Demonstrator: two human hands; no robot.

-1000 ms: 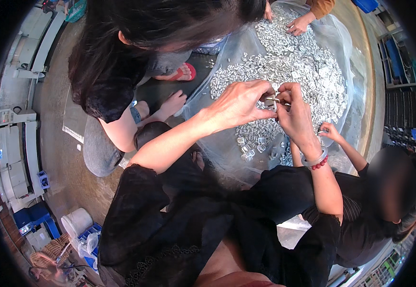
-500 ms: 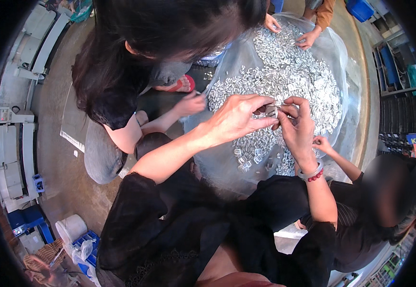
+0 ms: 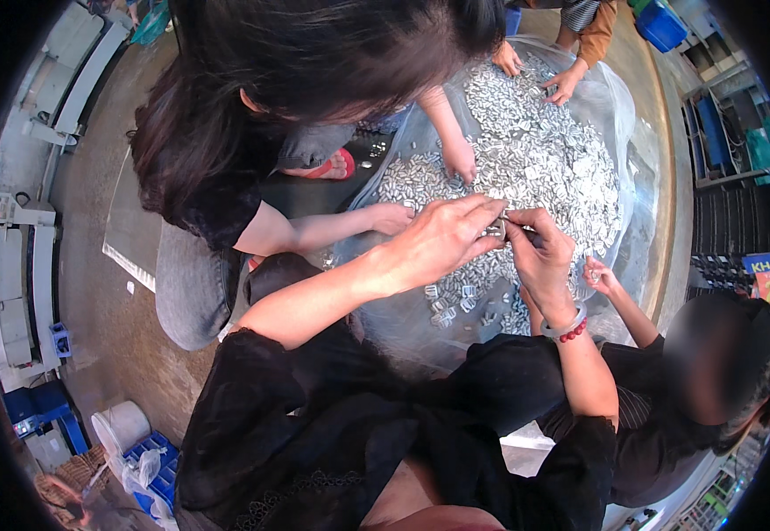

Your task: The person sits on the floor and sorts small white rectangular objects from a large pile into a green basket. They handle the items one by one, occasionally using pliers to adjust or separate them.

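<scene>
Small metal piece point(image 3: 497, 230), pinched between both of the wearer's hands, sits over the middle of the heap of silver parts point(image 3: 535, 168), much where it was half a second ago, though the dark-haired person's head point(image 3: 314, 62) across the sheet has leaned further in and their hand point(image 3: 460, 161) now rests on the heap. The left hand point(image 3: 442, 241) comes in from the lower left with its forearm stretched long, fingers closed narrow, thumb and fingertips pressed onto the piece. The right hand point(image 3: 540, 257) rises from below, wrist bent and wearing a bracelet point(image 3: 566, 326), its fingers also curled tight on the same piece from the other side. The piece is too small and too covered to tell its long axis or which way it points. The heap lies on a clear plastic sheet point(image 3: 619, 106); a seated person's hand point(image 3: 599, 276) reaches to its right edge.
</scene>
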